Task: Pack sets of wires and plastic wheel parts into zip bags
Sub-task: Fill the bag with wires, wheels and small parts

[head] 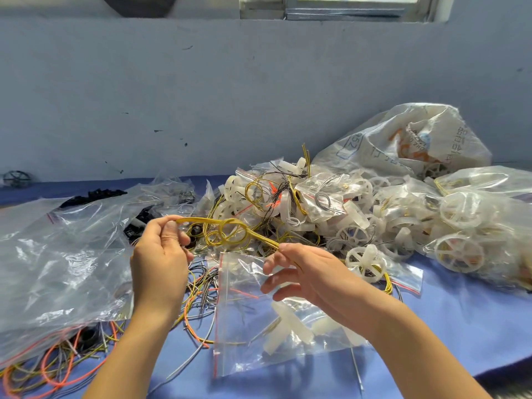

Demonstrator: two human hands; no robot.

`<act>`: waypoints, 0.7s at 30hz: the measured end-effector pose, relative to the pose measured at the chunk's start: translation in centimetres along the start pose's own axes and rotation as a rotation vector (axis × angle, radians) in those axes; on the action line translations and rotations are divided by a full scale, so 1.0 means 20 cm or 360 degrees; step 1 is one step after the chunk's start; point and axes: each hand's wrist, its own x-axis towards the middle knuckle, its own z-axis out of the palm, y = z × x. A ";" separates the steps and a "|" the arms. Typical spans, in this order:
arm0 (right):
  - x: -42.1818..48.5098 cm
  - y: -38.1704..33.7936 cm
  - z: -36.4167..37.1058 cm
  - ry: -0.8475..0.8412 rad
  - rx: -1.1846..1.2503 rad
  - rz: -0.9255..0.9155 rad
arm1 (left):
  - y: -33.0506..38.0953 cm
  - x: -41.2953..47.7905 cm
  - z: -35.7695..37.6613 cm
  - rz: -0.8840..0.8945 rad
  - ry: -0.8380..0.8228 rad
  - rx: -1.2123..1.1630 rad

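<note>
Fingers (172, 227) of the left hand (159, 260) and right hand (308, 272) are pinched on the two ends of the wire (227, 233), which is stretched between them above a bag (244, 349).

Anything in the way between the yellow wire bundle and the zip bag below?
Nothing visible lies between. The left hand and right hand hold the yellow wire bundle above the zip bag; only the right hand's fingers hang over its upper part. Whether its mouth is open is unclear.
</note>
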 end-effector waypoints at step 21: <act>0.26 0.11 0.39 0.0165 -0.2017 -0.0687 | 0.00 -0.11 -0.11 0.0068 -0.0939 -0.0225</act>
